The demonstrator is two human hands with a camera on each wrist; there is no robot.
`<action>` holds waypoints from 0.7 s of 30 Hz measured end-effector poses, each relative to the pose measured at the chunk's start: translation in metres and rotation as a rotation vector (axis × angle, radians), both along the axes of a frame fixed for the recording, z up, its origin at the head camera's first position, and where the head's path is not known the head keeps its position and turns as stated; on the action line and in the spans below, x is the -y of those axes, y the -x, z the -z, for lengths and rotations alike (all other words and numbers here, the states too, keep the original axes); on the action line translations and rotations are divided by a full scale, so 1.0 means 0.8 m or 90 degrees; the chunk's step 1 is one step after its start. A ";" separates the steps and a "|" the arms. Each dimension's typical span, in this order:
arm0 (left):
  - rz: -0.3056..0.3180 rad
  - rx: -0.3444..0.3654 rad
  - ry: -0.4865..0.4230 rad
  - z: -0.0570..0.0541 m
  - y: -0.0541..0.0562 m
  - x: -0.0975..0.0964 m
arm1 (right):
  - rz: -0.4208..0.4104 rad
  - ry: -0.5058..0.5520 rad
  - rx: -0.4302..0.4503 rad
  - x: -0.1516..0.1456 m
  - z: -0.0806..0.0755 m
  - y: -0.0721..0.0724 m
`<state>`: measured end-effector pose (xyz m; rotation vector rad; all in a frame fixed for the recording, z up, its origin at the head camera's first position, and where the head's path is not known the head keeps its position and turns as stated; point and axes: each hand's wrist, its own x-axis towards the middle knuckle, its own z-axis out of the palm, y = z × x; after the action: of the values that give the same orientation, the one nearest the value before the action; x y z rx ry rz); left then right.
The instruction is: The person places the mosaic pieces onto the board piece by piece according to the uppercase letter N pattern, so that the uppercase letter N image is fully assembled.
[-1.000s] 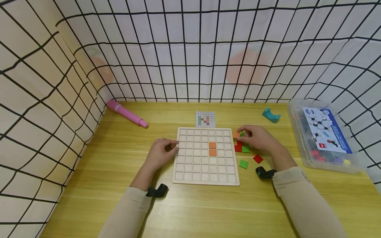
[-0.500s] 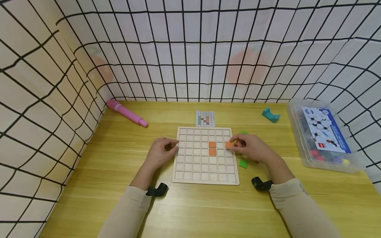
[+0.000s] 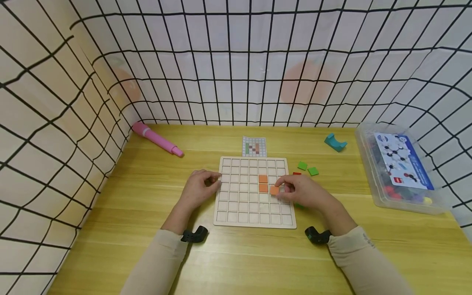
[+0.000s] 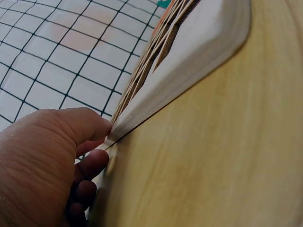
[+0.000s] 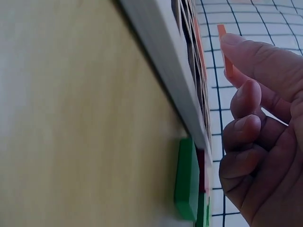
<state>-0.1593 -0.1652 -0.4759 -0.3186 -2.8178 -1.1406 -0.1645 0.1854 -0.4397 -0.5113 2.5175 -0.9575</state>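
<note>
A pale wooden grid board (image 3: pixel 243 209) lies flat on the table, with two orange square tiles (image 3: pixel 263 179) in adjacent cells of one column. My left hand (image 3: pixel 197 190) holds the board's left edge with thumb and index finger, seen closely in the left wrist view, where the other fingers curl below. Over the board's right part, my right hand (image 3: pixel 306 191) pinches another orange tile (image 5: pixel 227 56) between thumb and index finger. In the right wrist view that tile is on edge, raised off the board. Behind the board sits a small pattern card (image 3: pixel 254 146) with coloured squares.
Green tiles (image 3: pixel 313 171) and a partly hidden red tile (image 3: pixel 296 173) lie right of the board. A clear plastic box (image 3: pixel 383 192) stands at the right, near a teal curved piece (image 3: pixel 335 143). A pink microphone-shaped object (image 3: pixel 158 140) lies at back left. Netting surrounds the table.
My right hand has picked the orange tile from the loose pile and carried it left over the board. Green tiles formerly under the hand are now visible. The left hand has stayed put.
</note>
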 end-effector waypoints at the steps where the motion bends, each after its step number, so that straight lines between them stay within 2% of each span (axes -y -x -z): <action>1: 0.000 0.000 -0.001 0.000 0.000 0.000 | -0.005 -0.007 0.002 0.002 0.000 -0.001; 8: -0.001 0.002 -0.002 -0.001 -0.001 -0.001 | -0.025 -0.030 -0.001 0.017 -0.002 -0.009; 21: -0.004 0.009 -0.008 -0.002 -0.002 -0.001 | -0.061 -0.077 -0.053 0.036 -0.001 -0.011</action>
<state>-0.1579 -0.1643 -0.4742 -0.3026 -2.8199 -1.1639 -0.1559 0.1567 -0.4388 -0.6395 2.5789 -0.7594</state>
